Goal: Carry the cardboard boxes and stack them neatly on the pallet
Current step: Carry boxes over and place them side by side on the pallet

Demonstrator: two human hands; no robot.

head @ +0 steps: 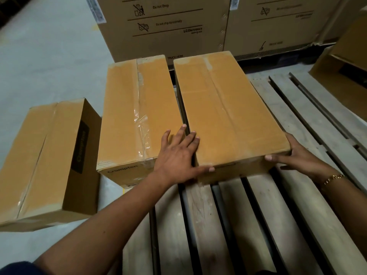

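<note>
A long brown cardboard box (228, 108) lies flat on the wooden pallet (258, 215). My left hand (178, 153) presses its near left corner, fingers spread over the top edge. My right hand (297, 155) holds the near right corner. A second taped box (137, 116), marked Crompton, sits close beside it on the left, at the pallet's left edge. A third box (43, 163) rests tilted on the floor further left.
Large LG Electronics cartons (170, 26) stand behind the pallet. Another open carton (345, 60) sits at the far right. Grey concrete floor (49, 56) stretches to the left. Pallet slats have gaps between them.
</note>
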